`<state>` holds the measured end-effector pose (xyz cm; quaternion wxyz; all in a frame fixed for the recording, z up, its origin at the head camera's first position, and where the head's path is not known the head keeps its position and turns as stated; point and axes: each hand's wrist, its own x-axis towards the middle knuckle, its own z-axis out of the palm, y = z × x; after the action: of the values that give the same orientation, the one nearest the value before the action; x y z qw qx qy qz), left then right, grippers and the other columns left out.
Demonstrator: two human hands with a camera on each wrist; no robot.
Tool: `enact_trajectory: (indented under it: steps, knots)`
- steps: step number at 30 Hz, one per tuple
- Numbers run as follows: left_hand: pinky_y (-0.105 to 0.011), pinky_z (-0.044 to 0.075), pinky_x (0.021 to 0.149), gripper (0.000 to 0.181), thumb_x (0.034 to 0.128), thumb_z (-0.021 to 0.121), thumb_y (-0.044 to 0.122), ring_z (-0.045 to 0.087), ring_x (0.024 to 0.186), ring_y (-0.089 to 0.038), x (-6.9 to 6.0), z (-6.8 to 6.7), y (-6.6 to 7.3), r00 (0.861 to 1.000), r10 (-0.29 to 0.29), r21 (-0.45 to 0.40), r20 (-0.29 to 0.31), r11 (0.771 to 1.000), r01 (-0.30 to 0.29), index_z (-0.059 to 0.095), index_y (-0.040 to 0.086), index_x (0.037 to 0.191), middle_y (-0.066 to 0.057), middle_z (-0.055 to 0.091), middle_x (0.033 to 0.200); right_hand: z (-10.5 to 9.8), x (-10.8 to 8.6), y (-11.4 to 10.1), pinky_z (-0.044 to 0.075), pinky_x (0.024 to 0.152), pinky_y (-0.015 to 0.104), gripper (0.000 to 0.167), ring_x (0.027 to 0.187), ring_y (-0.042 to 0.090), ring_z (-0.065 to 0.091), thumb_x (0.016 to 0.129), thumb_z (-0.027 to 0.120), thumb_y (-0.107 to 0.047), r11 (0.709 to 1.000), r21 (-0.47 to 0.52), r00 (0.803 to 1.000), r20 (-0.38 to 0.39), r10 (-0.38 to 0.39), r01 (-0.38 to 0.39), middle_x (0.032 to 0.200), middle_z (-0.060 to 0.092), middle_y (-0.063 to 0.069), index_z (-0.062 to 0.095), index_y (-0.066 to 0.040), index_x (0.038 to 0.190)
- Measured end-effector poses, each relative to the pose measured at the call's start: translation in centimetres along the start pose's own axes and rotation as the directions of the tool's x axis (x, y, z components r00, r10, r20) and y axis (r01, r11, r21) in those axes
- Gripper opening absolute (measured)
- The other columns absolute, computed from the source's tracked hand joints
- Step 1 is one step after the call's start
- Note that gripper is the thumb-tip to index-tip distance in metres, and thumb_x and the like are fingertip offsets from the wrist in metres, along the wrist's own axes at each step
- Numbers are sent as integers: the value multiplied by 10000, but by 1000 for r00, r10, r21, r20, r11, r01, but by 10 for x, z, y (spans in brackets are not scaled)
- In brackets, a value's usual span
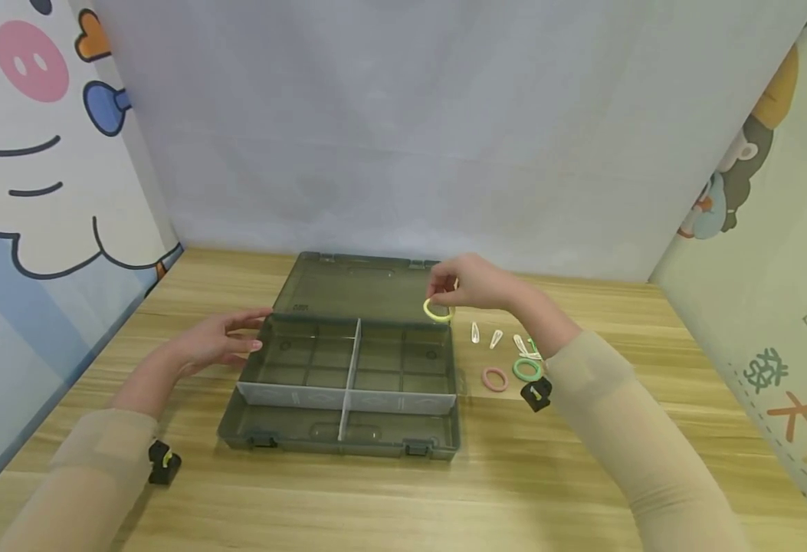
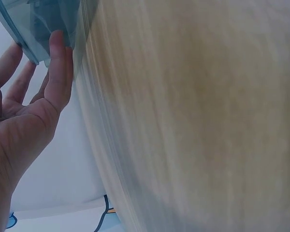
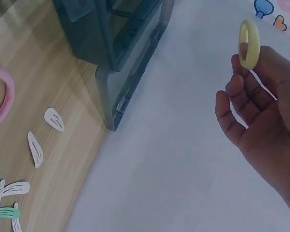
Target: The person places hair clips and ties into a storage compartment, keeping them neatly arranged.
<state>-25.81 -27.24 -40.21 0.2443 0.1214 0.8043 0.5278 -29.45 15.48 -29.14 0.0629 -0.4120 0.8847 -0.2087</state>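
My right hand (image 1: pixel 472 282) pinches a yellow hair tie (image 3: pixel 255 44) between thumb and fingertips, held up above the right side of an open dark translucent storage box (image 1: pixel 401 401). Its other fingers are loosely bent in the right wrist view. My left hand (image 1: pixel 213 340) touches the box's left side with spread, fairly straight fingers. The box's raised lid (image 1: pixel 355 285) lies back behind it, and grey dividers split the inside into compartments, which look bare. To its right, a pink hair tie (image 1: pixel 495 388) and a green hair tie (image 1: pixel 527 379) lie on the table.
Several white snap hair clips (image 1: pixel 475 333) are scattered right of the box; a green clip (image 3: pixel 10 212) lies among them. The wooden table (image 1: pixel 375 498) ends at a white cloth backdrop (image 1: pixel 403 153), with printed side walls left and right.
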Motion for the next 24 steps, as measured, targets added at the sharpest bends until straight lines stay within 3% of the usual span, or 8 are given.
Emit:
enact_trajectory:
  steps: [9, 17, 24]
  knots:
    - [-491, 464, 959, 700, 952, 570, 156, 305, 1327, -474, 1, 0, 0, 1000, -3, -3, 1, 1000, 3, 168, 155, 1525, -242, 100, 1546, 1, 23, -17, 522, 788, 278, 85, 816, 88, 632, 891, 667, -189, 994, 104, 999, -27, 20, -17, 888, 702, -4, 713, -129, 929]
    - [-492, 462, 961, 690, 958, 557, 148, 302, 1327, -478, 0, 0, -2, 1000, 0, -4, 2, 1000, 1, 165, 156, 1526, -245, 94, 1546, 13, 45, -29, 522, 789, 261, 88, 855, 107, 649, 883, 678, -179, 974, 225, 999, -26, 31, -24, 923, 712, 19, 723, -135, 944]
    - [-497, 461, 960, 693, 960, 555, 152, 295, 1327, -483, 1, 0, -3, 1000, 8, -11, 6, 1000, -8, 157, 153, 1527, -247, 89, 1545, 26, 62, -36, 513, 769, 258, 100, 869, 143, 641, 886, 675, -210, 962, 269, 999, -18, 43, -37, 928, 699, 12, 714, -153, 959]
